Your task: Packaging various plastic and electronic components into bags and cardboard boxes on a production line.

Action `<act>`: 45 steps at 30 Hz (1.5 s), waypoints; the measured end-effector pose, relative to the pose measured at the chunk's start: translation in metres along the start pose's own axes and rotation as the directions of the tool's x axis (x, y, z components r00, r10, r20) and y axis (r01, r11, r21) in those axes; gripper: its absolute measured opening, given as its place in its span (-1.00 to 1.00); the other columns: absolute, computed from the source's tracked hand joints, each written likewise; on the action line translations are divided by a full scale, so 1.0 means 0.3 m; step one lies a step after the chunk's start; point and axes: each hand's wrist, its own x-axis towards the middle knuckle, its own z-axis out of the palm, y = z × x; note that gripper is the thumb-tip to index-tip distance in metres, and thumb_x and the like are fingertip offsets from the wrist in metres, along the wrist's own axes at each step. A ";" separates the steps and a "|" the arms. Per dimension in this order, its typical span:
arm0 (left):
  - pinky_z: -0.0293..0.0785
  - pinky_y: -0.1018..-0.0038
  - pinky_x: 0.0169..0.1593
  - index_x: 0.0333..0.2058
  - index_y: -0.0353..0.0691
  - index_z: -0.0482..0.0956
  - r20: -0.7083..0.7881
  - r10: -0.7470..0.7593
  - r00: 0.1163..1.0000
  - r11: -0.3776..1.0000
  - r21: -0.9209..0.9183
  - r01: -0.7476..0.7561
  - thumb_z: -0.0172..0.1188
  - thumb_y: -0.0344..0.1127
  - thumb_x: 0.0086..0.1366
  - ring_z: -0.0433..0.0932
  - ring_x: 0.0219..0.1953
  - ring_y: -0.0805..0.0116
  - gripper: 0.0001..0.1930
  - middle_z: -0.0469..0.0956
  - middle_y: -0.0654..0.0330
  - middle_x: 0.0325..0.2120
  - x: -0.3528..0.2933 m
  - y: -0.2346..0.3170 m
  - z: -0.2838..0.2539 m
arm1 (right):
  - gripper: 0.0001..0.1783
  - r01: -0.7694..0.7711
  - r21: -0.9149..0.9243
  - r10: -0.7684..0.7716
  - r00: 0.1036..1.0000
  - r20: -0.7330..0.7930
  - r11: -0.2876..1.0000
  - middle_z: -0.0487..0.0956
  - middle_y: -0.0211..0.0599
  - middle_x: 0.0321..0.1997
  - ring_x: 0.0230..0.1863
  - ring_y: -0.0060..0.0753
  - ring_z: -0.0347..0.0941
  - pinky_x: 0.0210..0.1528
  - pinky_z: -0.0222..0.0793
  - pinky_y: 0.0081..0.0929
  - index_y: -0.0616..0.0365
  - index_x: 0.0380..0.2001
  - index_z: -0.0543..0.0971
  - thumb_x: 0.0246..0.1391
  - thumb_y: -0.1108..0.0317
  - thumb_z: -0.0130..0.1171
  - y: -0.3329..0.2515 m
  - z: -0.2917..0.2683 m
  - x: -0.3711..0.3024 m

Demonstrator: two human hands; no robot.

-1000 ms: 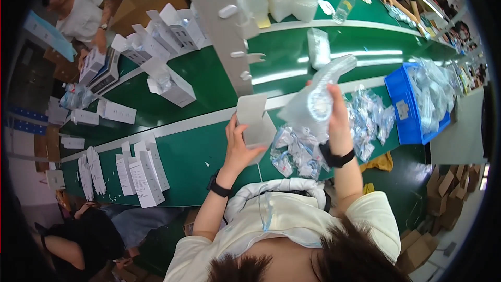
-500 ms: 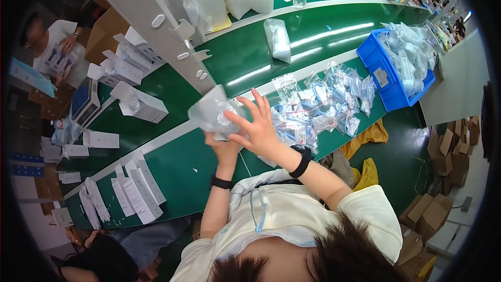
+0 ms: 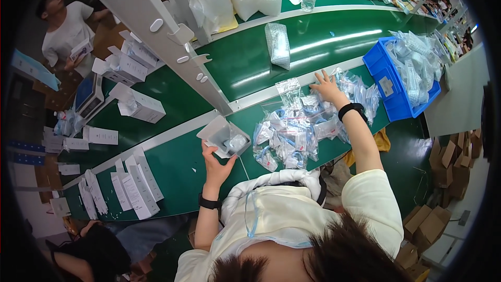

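Gripping the open white carton (image 3: 213, 131) in my left hand (image 3: 214, 171), just left of the clear plastic packets (image 3: 295, 134), I'm holding my right hand (image 3: 329, 92) open and spread at their far edge.

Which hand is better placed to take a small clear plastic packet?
Likely the right hand: its fingers are spread at the pile of clear plastic packets, while the left hand grips an open white cardboard box.

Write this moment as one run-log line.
left hand: holding open white box, wrapped item inside; right hand: at pile of clear bags; blue bin: right of pile
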 end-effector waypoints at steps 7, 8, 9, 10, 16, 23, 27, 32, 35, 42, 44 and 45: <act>0.03 0.23 0.13 -0.18 -0.14 0.03 0.113 -0.074 0.991 0.994 0.083 0.064 0.33 -0.49 -0.21 0.02 0.15 -0.10 -0.31 -0.13 -0.23 0.12 -0.016 0.012 -0.114 | -0.75 0.115 0.435 -0.158 0.985 0.063 0.893 0.41 -0.21 -0.15 -0.01 -0.07 0.25 -0.04 0.21 -0.30 0.13 -0.42 0.45 -0.32 0.59 0.08 0.125 -0.064 0.005; 0.03 0.23 0.13 -0.16 -0.14 0.01 0.153 -0.069 0.986 0.989 0.141 0.047 0.33 -0.49 -0.22 0.02 0.15 -0.10 -0.29 -0.14 -0.21 0.13 -0.014 0.025 -0.125 | -0.78 0.158 0.587 -0.183 0.983 -0.018 0.794 0.45 -0.19 -0.25 -0.10 -0.12 0.35 -0.11 0.26 -0.34 0.18 -0.47 0.44 -0.33 0.60 0.08 0.135 -0.063 0.000; 0.04 0.24 0.13 -0.14 -0.14 0.00 0.190 -0.069 0.979 0.979 0.201 0.030 0.34 -0.50 -0.24 0.03 0.15 -0.09 -0.26 -0.14 -0.20 0.14 -0.011 0.037 -0.139 | -0.78 0.171 0.587 -0.195 0.981 -0.023 0.791 0.45 -0.19 -0.25 -0.10 -0.12 0.35 -0.11 0.26 -0.34 0.18 -0.47 0.44 -0.33 0.60 0.08 0.122 -0.087 0.006; 0.04 0.24 0.13 -0.14 -0.14 0.00 0.170 -0.082 0.982 0.976 0.211 0.045 0.34 -0.50 -0.24 0.03 0.15 -0.09 -0.26 -0.14 -0.20 0.14 -0.010 0.055 -0.152 | -0.77 0.107 0.671 -0.107 0.993 -0.040 0.734 0.45 -0.18 -0.30 -0.16 -0.15 0.37 -0.16 0.27 -0.38 0.19 -0.46 0.46 -0.32 0.61 0.07 0.090 -0.142 0.015; 0.23 0.37 -0.07 -0.29 -0.25 0.34 0.018 0.013 1.000 0.990 0.141 -0.016 0.32 -0.43 -0.20 0.27 -0.06 0.11 -0.56 0.20 -0.04 -0.10 0.033 0.154 -0.153 | -0.60 0.222 0.895 0.132 0.948 -0.291 0.386 0.47 -0.21 -0.37 -0.33 -0.31 0.42 -0.29 0.31 -0.57 0.19 -0.27 0.50 -0.26 0.72 -0.05 -0.204 -0.550 0.002; 0.33 0.43 -0.42 -0.63 -0.35 0.44 -0.138 -0.153 0.978 0.967 0.184 0.177 0.24 -0.44 -0.16 0.42 -0.49 0.21 -0.85 0.41 0.03 -0.46 0.081 0.163 -0.166 | -0.60 0.614 0.728 -0.353 0.783 -0.513 0.304 0.46 -0.28 -0.38 -0.38 -0.32 0.41 -0.42 0.34 -0.60 0.16 -0.31 0.50 -0.36 0.66 -0.01 -0.677 -0.719 -0.003; 0.30 0.48 -0.54 -0.64 -0.37 0.44 -0.179 -0.228 0.957 0.959 0.126 0.253 0.22 -0.47 -0.17 0.39 -0.65 0.30 -0.87 0.42 0.12 -0.64 0.117 0.154 -0.168 | -0.67 0.716 0.452 -0.575 0.698 -0.427 0.532 0.46 -0.31 -0.36 -0.30 -0.31 0.40 -0.33 0.32 -0.50 0.10 -0.37 0.48 -0.38 0.58 0.06 -0.819 -0.680 0.019; 0.27 0.50 -0.59 -0.64 -0.37 0.44 -0.232 -0.199 0.952 0.971 0.086 0.224 0.20 -0.48 -0.16 0.37 -0.71 0.33 -0.88 0.43 0.14 -0.67 0.109 0.129 -0.161 | -0.71 0.764 0.254 -0.606 0.631 -0.484 0.593 0.43 -0.41 -0.43 -0.21 -0.36 0.32 -0.09 0.18 -0.31 0.08 -0.43 0.44 -0.40 0.42 0.13 -0.869 -0.663 0.041; 0.27 0.50 -0.59 -0.63 -0.36 0.44 -0.253 -0.221 0.942 0.968 0.057 0.243 0.20 -0.48 -0.15 0.37 -0.70 0.33 -0.89 0.43 0.14 -0.66 0.108 0.118 -0.160 | -0.74 0.782 0.379 -0.474 0.609 -0.637 0.495 0.42 -0.46 -0.43 -0.21 -0.35 0.31 0.01 0.07 -0.19 0.07 -0.46 0.43 -0.38 0.35 0.15 -0.853 -0.666 0.045; 0.28 0.58 -0.57 -0.60 -0.36 0.47 -0.268 -0.254 0.929 0.957 0.067 0.281 0.22 -0.45 -0.10 0.36 -0.65 0.51 -0.88 0.45 0.20 -0.63 0.122 0.121 -0.151 | -0.55 0.689 0.336 -0.692 0.709 -0.133 0.642 0.36 -0.33 -0.14 -0.05 -0.27 0.25 0.10 0.01 -0.09 0.09 -0.37 0.49 -0.46 0.20 0.29 -0.883 -0.560 0.002; 0.35 0.59 -0.44 -0.53 -0.35 0.47 -0.200 -0.293 0.935 0.955 -0.103 0.278 0.24 -0.43 -0.09 0.43 -0.51 0.46 -0.85 0.48 0.17 -0.49 0.101 0.105 -0.169 | -0.46 0.714 0.377 -0.627 0.699 -0.344 0.589 0.33 -0.29 -0.08 -0.01 -0.27 0.23 0.13 -0.02 -0.11 0.10 -0.27 0.45 -0.46 0.21 0.31 -0.870 -0.558 -0.001; 0.39 0.59 -0.37 -0.49 -0.35 0.48 -0.161 -0.304 0.939 0.944 -0.187 0.273 0.24 -0.42 -0.09 0.47 -0.43 0.43 -0.83 0.49 0.16 -0.42 0.091 0.096 -0.183 | -0.38 0.724 0.422 -0.506 0.686 -0.523 0.546 0.30 -0.26 -0.03 0.02 -0.26 0.22 0.16 -0.05 -0.13 0.11 -0.18 0.42 -0.46 0.22 0.33 -0.854 -0.552 0.001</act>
